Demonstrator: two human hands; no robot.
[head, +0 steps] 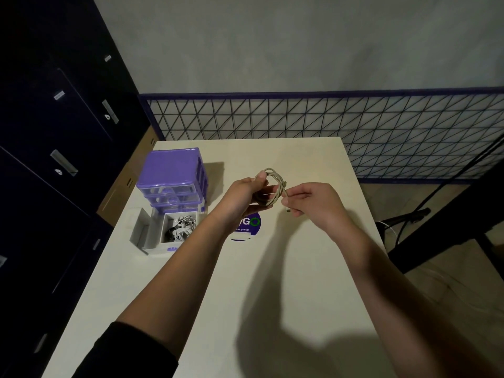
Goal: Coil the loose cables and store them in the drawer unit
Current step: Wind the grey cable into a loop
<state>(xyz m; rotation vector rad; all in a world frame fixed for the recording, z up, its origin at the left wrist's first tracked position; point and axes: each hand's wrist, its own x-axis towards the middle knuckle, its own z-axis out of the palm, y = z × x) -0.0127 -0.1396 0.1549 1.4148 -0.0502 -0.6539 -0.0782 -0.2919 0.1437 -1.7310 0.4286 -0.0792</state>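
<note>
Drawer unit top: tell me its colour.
Purple, on the drawer unit; the pulled-out bottom drawer is whitish. Head view, the only one.

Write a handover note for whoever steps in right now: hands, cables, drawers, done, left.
Left hand: grips the coiled beige cable, held above the table.
Right hand: pinches the cable's loose end beside the coil.
Drawer unit: purple, on the table's left side; bottom drawer pulled open, with coiled cables already inside.
Done: some cables stored; this one is almost fully coiled.
Left: finish the loose end, put the coil in the open drawer, probably push the drawer shut. No other loose cable shows on the table.
</note>
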